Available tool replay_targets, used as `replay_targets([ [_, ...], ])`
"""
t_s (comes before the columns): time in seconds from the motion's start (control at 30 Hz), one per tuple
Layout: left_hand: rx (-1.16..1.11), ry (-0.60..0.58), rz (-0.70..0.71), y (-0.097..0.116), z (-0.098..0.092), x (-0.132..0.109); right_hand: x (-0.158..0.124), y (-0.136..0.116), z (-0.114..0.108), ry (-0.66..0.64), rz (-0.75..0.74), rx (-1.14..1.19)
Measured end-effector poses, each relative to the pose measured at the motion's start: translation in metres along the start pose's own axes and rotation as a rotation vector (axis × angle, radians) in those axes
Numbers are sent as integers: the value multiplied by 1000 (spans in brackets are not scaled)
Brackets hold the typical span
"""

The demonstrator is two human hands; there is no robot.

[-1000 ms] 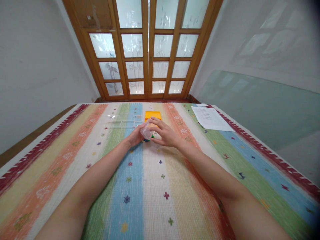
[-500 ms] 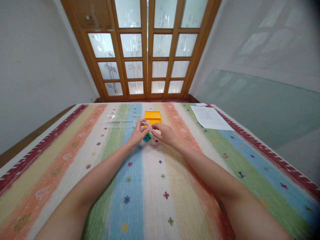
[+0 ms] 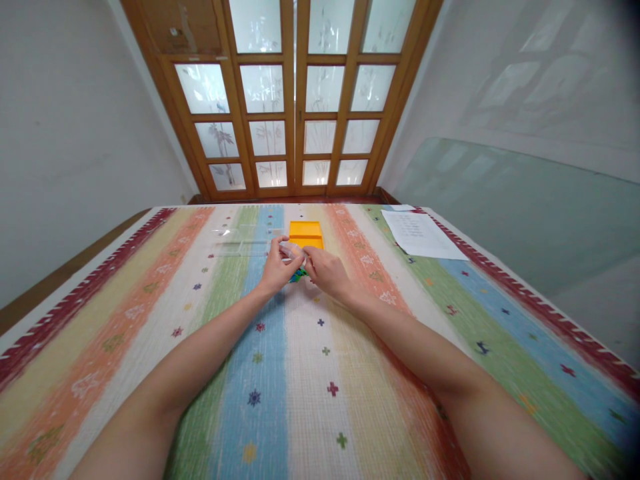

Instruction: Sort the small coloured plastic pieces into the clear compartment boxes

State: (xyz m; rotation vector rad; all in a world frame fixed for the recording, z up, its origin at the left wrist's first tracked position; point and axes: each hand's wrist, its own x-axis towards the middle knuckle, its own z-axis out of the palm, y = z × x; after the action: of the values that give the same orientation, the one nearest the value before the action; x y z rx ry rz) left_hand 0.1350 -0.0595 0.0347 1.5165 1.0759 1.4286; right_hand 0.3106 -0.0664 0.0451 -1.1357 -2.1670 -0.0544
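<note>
My left hand [image 3: 277, 268] is closed round a small clear plastic piece [image 3: 292, 251], thumb below and fingers above. My right hand [image 3: 327, 270] pinches at the right end of the same piece; its exact kind is too small to make out. Just beneath the hands lie small blue and green pieces [image 3: 299, 275], partly covered by the fingers. Right behind the hands stands an open yellow plastic box [image 3: 306, 229], its near part partly hidden by them.
To the left of the hands lies a clear plastic case [image 3: 243, 247], hard to see against the cloth. A printed paper sheet [image 3: 425, 235] rests at the far right. A striped tablecloth [image 3: 310, 373] covers the table, with wooden glazed doors [image 3: 295, 120] beyond.
My right hand has shifted slightly left, its fingers now closer round the clear piece. More of the blue and green pieces are covered. My left hand has barely moved.
</note>
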Motion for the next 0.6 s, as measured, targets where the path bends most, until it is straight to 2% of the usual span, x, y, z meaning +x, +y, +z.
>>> replay_targets([
  [0.1,4,-25,25,7,1,-6,2,6,-1,55,83,29],
  [0.2,-80,-113,34,14,3,-11,6,18,-11,114,211,94],
  [0.33,-178,-249,66,15,2,-8,11,36,-23,188,250,257],
  [0.43,-220,-320,82,12,-1,-4,14,48,-22,246,306,361],
  [0.53,-256,-378,41,9,-3,-2,15,55,-16,221,336,421],
  [0.6,-260,-375,6,7,-4,-2,15,55,-14,199,334,468],
])
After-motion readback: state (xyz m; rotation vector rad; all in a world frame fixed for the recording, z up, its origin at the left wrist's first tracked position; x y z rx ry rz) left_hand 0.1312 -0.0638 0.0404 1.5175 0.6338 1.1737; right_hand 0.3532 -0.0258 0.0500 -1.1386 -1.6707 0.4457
